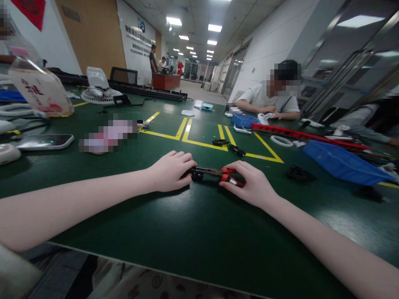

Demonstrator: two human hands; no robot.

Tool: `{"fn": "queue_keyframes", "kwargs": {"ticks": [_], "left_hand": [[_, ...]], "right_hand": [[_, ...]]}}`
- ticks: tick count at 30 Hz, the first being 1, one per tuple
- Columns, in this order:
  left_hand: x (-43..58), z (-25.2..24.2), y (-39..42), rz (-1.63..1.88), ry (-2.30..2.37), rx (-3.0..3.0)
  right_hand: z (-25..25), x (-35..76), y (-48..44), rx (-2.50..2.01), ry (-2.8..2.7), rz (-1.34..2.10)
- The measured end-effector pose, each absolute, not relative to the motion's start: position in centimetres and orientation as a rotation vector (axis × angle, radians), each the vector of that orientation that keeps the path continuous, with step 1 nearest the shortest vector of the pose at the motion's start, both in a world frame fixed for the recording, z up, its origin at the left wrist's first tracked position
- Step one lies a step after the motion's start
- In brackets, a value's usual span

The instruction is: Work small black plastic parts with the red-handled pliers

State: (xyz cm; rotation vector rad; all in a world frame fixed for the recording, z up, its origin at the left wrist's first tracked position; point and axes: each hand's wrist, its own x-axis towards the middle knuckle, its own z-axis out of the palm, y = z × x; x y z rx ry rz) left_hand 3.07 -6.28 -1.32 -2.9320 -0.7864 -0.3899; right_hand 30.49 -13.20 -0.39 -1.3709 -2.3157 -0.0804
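My right hand (249, 182) is closed around the red and black handles of a pair of pliers (229, 177). The pliers' long metal jaws point left, toward a small black part (197, 174). Fingers curled, my left hand (173, 171) grips that black part just above the green table (199, 232). The jaws meet or overlap the part; whether they pinch it I cannot tell. My left fingers hide much of the part, so its exact kind does not show.
Yellow tape (202, 144) marks the table, with small black pieces (237, 150) on it. At right lie a blue tray (346, 162), a black cable bundle (301, 173) and a red strip (305, 135). A bottle (40, 87) and phone (45, 142) are left. A person (268, 97) sits across.
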Motion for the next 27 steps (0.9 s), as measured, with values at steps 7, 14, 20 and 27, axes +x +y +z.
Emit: {"fn": "queue_keyframes", "kwargs": {"ticks": [7, 14, 20, 27], "left_hand": [[3.07, -1.36, -6.30, -0.406, -0.783, -2.928], [3.10, -1.36, -6.25, -0.403, -0.789, -2.946], [3.31, -1.66, -6.41, -0.428, -0.792, -2.967], [3.50, -1.71, -6.50, -0.491, -0.804, -2.993]], "right_hand": [[-0.41, 30.52, -13.24, -1.382, -2.308, -0.068], [-0.38, 30.51, -13.24, -1.395, -2.303, -0.038], [-0.35, 30.47, -13.56, -1.367, -2.293, -0.080], [-0.31, 30.38, -13.93, -1.371, -2.270, -0.175]]}}
